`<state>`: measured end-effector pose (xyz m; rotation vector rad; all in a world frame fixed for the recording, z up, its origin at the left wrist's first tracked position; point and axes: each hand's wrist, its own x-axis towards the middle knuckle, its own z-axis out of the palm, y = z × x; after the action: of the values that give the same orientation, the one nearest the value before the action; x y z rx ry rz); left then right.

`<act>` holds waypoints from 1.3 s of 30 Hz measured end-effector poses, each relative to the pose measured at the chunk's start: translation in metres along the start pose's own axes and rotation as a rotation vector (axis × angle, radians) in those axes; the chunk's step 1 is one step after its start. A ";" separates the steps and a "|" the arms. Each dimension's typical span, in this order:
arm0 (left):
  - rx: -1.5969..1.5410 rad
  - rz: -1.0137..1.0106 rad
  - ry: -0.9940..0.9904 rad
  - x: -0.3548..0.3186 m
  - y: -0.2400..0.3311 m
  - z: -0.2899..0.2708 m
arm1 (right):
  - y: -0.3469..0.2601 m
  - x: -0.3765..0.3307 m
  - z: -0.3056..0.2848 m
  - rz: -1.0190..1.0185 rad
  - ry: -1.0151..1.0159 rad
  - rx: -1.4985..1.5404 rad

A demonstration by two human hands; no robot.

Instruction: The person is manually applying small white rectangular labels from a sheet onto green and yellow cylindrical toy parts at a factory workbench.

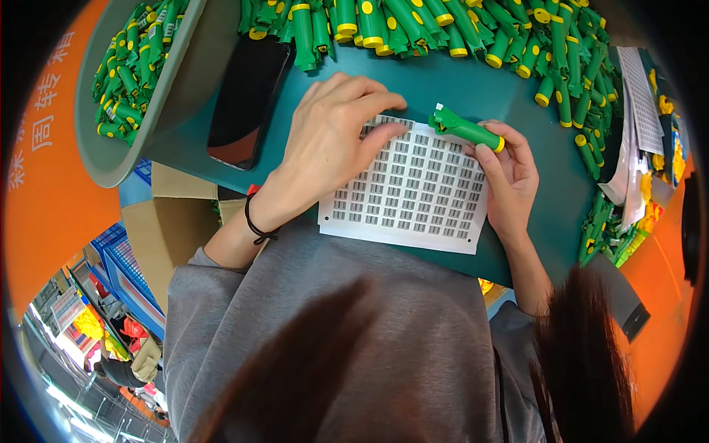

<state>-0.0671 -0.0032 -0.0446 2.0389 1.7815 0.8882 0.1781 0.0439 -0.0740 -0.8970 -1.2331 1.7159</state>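
Note:
My right hand [508, 166] grips a green plastic tube with a yellow end [467, 130] between thumb and fingers. The tube lies tilted over the upper right corner of a white sheet of small barcode labels [399, 234]. A small white patch shows at the tube's far left end. Above the sheet's upper left part, my left hand [343, 125] is open, its thumb and forefinger apart and bent toward the labels. Nothing can be made out between them. The other fingers of that hand are partly hidden behind it.
Many similar green tubes [402, 26] lie heaped along the far and right sides of the green table [535, 247]. A grey-green tub [173, 81] at the left holds more. Beside it lies a black phone [247, 103]; below is an open cardboard box [159, 232].

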 end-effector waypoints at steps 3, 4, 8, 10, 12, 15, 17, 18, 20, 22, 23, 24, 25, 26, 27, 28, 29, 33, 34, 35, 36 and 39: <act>0.015 0.065 0.000 0.000 -0.004 0.000 | -0.002 0.000 -0.001 -0.016 -0.025 0.003; 0.014 0.069 -0.002 0.000 -0.005 0.000 | -0.002 0.000 0.000 -0.017 -0.021 0.003; 0.016 0.174 0.009 0.005 -0.004 -0.008 | -0.002 0.000 0.000 -0.022 -0.010 -0.011; -0.011 0.173 -0.013 0.009 0.004 -0.015 | -0.001 -0.001 -0.001 -0.028 -0.020 -0.031; -0.321 0.079 0.017 0.014 0.014 -0.023 | -0.001 -0.001 -0.001 -0.005 -0.020 -0.003; -0.443 0.046 -0.058 0.022 0.031 -0.019 | -0.004 -0.004 0.001 -0.057 -0.025 -0.035; -0.587 -0.088 -0.142 0.024 0.038 -0.010 | -0.006 -0.004 0.006 -0.081 -0.052 -0.029; -0.588 -0.090 -0.145 0.026 0.040 -0.007 | -0.006 -0.006 0.006 -0.114 -0.061 -0.018; -0.535 -0.130 -0.257 0.031 0.044 -0.006 | -0.009 -0.008 0.006 -0.122 -0.081 -0.035; -0.538 -0.141 -0.285 0.033 0.046 -0.006 | -0.010 -0.011 0.005 -0.133 -0.092 -0.056; -0.540 -0.153 -0.307 0.034 0.047 -0.007 | -0.010 -0.011 0.004 -0.137 -0.086 -0.070; -0.542 -0.154 -0.311 0.036 0.046 -0.007 | -0.009 -0.010 0.003 -0.139 -0.082 -0.086; -0.532 -0.147 -0.330 0.037 0.045 -0.008 | -0.008 -0.010 0.003 -0.136 -0.079 -0.086; -0.523 -0.140 -0.350 0.038 0.045 -0.009 | -0.007 -0.009 0.004 -0.162 -0.079 -0.100; -0.522 -0.141 -0.352 0.039 0.046 -0.010 | -0.006 -0.009 0.004 -0.190 -0.080 -0.111; -0.512 -0.152 -0.363 0.039 0.046 -0.011 | -0.006 -0.009 0.004 -0.188 -0.078 -0.109; -0.503 -0.164 -0.374 0.040 0.047 -0.011 | -0.007 -0.009 0.004 -0.188 -0.084 -0.113; -0.492 -0.142 -0.362 0.040 0.047 -0.009 | -0.003 -0.009 0.002 -0.214 -0.084 -0.128; -0.491 -0.175 -0.373 0.040 0.048 -0.008 | -0.003 -0.009 0.001 -0.213 -0.084 -0.127; -0.490 -0.209 -0.384 0.041 0.048 -0.008 | -0.003 -0.008 0.000 -0.212 -0.091 -0.127; -0.491 -0.208 -0.385 0.041 0.048 -0.007 | -0.004 -0.007 0.000 -0.212 -0.097 -0.128; -0.480 -0.206 -0.377 0.042 0.048 -0.005 | -0.008 -0.009 -0.001 -0.135 -0.064 -0.132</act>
<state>-0.0301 0.0272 -0.0017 1.5607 1.3807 0.7228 0.1844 0.0370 -0.0661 -0.8211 -1.4302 1.5812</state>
